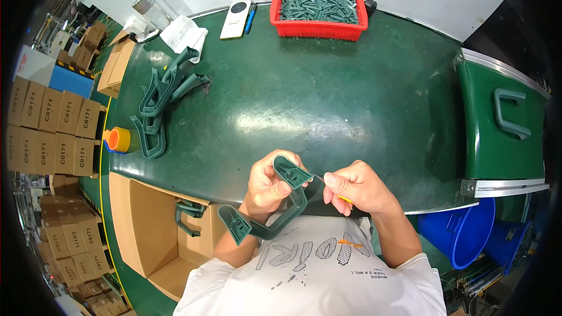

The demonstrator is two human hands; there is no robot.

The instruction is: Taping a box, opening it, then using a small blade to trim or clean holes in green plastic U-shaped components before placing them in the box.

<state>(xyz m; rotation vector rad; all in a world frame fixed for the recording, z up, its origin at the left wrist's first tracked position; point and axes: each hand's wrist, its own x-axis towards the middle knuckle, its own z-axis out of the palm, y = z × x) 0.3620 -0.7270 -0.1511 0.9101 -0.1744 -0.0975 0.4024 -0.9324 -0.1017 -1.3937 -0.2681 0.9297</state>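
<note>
In front of my chest, my left hand [268, 182] is closed around one end of a dark green plastic handle [287, 216]. The handle is bent like a bracket, and its two flared, hollow ends face up. My right hand [362, 188] is closed in a pinch just to the right. A thin dark tip of a small yellow-handled tool [345, 199] pokes out from its fingers toward the handle's upper end. Most of that tool is hidden in the fingers, so I cannot make out its exact kind, nor whether its tip touches the handle.
Several similar handles [157, 96] lie piled at the left. An open carton [132, 222] holding more stands below the table's left edge. At the back are a red bin [319, 30] of small green pieces and a phone [236, 20]. Another handle [508, 114] lies far right.
</note>
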